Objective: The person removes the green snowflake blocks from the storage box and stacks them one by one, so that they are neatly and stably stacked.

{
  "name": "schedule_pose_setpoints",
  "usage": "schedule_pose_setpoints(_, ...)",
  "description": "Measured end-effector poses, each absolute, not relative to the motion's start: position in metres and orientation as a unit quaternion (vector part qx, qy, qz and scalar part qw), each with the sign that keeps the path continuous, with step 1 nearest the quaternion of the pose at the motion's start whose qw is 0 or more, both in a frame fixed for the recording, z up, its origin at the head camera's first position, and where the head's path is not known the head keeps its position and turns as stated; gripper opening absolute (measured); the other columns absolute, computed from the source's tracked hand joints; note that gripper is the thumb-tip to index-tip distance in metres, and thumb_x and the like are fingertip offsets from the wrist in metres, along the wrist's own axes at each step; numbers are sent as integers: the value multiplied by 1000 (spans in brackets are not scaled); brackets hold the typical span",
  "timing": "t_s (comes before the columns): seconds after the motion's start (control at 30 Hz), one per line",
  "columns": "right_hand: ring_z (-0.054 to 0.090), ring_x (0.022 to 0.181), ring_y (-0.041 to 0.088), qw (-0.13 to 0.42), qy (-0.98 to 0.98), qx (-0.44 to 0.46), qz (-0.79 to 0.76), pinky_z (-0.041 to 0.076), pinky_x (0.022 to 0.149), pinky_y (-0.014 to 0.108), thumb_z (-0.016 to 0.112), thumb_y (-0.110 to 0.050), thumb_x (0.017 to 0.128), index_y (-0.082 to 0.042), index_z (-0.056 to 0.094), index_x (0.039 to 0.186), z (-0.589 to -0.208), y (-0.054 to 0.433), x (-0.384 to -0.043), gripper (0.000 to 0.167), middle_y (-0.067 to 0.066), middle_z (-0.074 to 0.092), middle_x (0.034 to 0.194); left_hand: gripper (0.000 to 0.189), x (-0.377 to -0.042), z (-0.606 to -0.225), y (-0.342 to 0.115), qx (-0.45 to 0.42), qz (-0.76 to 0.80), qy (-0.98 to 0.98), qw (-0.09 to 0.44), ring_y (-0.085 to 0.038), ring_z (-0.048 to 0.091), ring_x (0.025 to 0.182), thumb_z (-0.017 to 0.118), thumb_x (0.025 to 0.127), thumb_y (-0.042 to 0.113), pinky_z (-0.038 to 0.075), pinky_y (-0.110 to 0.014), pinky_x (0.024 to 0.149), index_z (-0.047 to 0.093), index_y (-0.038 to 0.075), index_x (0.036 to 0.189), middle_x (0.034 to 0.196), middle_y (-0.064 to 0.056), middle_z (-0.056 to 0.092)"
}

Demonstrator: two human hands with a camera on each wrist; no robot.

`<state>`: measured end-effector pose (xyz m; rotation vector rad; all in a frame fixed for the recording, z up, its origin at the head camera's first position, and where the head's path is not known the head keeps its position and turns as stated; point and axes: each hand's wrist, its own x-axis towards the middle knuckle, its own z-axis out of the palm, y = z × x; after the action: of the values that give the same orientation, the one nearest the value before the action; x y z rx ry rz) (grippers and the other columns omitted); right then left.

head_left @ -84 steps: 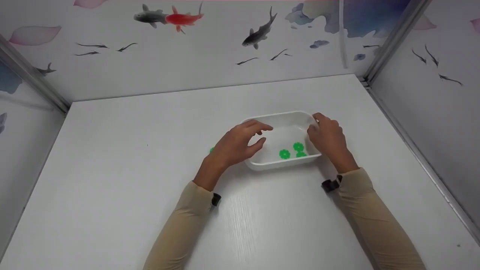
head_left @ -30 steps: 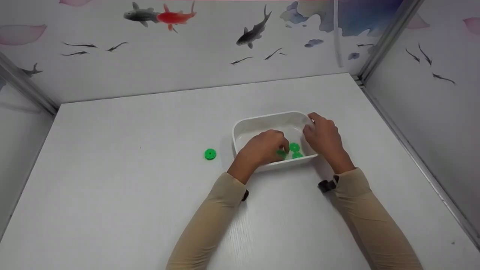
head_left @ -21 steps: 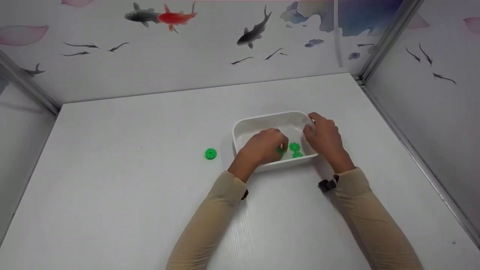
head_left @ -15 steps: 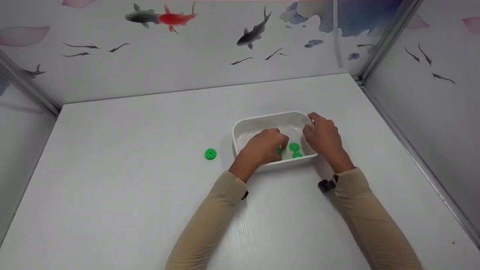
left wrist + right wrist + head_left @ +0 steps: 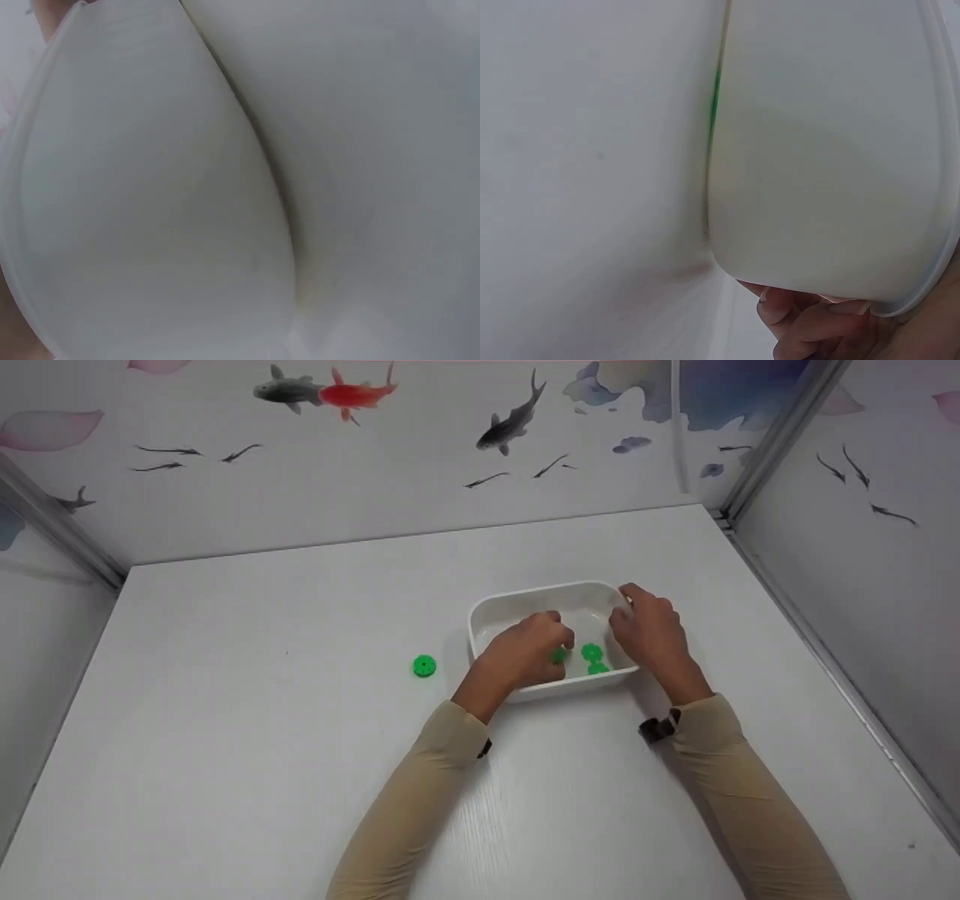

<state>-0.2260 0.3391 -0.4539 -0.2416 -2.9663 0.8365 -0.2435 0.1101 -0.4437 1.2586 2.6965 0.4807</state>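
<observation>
In the head view my left hand (image 5: 523, 651) reaches over the near left rim into a white plastic tray (image 5: 566, 687). Its curled fingers and thumb pinch a green notched disc (image 5: 557, 655), mostly covered by the hand. Two more green flower-shaped discs (image 5: 592, 652) lie on the tray floor to the right, close together. My right hand (image 5: 654, 631) grips the tray's right end, thumb inside and fingers over the rim. From the right wrist, fingertips (image 5: 825, 319) show under the tray wall (image 5: 825, 165). The left wrist view shows mainly the tray's outer wall (image 5: 157, 187).
Left of the tray, a green notched disc (image 5: 424, 665), thick enough to be a small stack, lies on the white table (image 5: 247, 720). White panels (image 5: 420, 480) with painted fish stand behind and at both sides.
My left hand has come from above the tray's left side down into it, then lifted slightly with the pinched disc. My right hand has kept its grip, and the tray has stayed put.
</observation>
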Motion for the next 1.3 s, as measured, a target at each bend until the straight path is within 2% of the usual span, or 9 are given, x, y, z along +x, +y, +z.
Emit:
schedule_pose_setpoints(0.4, 68, 111, 37, 14, -958, -89, 272, 58, 101, 62, 47, -24, 110, -4, 52, 155, -455, 339, -227, 50, 26, 67, 143, 30, -246, -447, 106, 429, 178, 885, 13, -18, 63, 111, 76, 98, 20, 58, -29, 101, 77, 15, 127, 127, -7, 66)
schedule_pose_setpoints(0.63, 68, 113, 37, 10, -957, -92, 274, 57, 103, 62, 50, -23, 110, -5, 53, 155, -454, 339, -228, 48, 25, 66, 144, 30, -245, -440, 97, 431, 206, 879, -10, -17, 67, 109, 75, 99, 18, 59, -27, 99, 74, 14, 129, 123, -6, 70)
schedule_pose_setpoints(0.87, 70, 116, 40, 11, -958, -93, 269, 58, 100, 63, 49, -23, 110, -5, 52, 156, -454, 339, -227, 50, 26, 66, 144, 27, -244, -437, 89, 429, 247, 868, -22, -17, 67, 105, 76, 99, 15, 60, -26, 99, 75, 13, 126, 122, -6, 72)
schedule_pose_setpoints(1.07, 70, 110, 39, 25, -960, -83, 265, 60, 96, 63, 48, -23, 110, -4, 54, 153, -454, 339, -226, 48, 27, 69, 140, 24, -246, -439, 75, 433, 298, 850, -32, -20, 71, 104, 78, 97, 8, 62, -30, 97, 77, 10, 121, 119, -8, 77)
schedule_pose_setpoints(1.3, 69, 110, 37, 16, -958, -86, 273, 58, 101, 62, 49, -22, 110, -4, 53, 155, -453, 338, -226, 48, 27, 67, 143, 23, -247, -438, 58, 424, 316, 849, -29, -20, 72, 106, 77, 97, 8, 63, -30, 97, 75, 11, 120, 120, -8, 77)
